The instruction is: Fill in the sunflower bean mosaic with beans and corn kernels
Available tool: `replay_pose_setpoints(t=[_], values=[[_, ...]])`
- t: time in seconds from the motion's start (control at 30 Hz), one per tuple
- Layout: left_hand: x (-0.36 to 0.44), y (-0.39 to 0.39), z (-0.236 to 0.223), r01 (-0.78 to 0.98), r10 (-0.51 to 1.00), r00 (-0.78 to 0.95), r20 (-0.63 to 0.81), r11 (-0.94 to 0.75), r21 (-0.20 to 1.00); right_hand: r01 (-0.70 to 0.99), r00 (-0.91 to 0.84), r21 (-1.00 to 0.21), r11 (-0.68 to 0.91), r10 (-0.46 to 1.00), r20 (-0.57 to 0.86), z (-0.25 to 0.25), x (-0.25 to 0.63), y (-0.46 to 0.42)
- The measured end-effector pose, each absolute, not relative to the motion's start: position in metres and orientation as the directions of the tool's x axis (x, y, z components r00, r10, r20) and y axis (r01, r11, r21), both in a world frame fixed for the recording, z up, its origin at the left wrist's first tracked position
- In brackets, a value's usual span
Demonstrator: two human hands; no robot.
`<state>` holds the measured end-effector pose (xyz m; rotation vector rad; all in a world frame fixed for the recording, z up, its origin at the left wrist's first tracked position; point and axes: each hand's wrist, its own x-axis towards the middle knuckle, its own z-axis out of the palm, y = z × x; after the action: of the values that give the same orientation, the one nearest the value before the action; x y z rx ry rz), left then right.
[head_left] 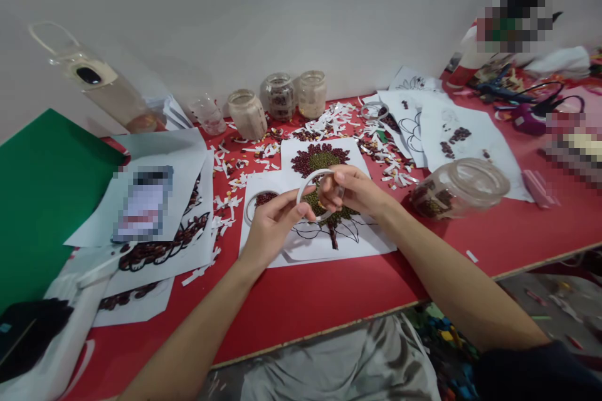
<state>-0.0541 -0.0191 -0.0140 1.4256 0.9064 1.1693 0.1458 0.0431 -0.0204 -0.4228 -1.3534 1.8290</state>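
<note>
Head | ring (310,177): white, narrow-rimmed, round, hollow | in both hands (269,224)

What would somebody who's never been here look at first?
Probably the white ring held between the left hand and right hand, near the middle. Behind it, a dark red and green flower of bean-like bits stands out on white paper. The big green sheet at the far left is bright too.

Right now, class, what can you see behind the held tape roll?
Behind the tape roll, a paper sheet with green seeds shows. The left hand and right hand cover parts of it, which cannot be seen.
</note>
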Motion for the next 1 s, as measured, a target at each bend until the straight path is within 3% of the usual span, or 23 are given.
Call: replay_pose_setpoints(t=[0.4, 1.0], values=[[-0.0492, -0.0254, -0.0089, -0.099, 0.965, 0.201, 0.17, -0.152, 0.983, -0.418, -0.608, -0.893, -0.164, 0.782, 0.14, -0.0174, 0.1508, 0.0466], [-0.0497, -0.0233, -0.0139, 0.008, 0.938, 0.071, 0.341, -0.342, 0.94, -0.448, -0.605, -0.88, -0.156, 0.777, 0.171, -0.0153, 0.1528, 0.0489]])
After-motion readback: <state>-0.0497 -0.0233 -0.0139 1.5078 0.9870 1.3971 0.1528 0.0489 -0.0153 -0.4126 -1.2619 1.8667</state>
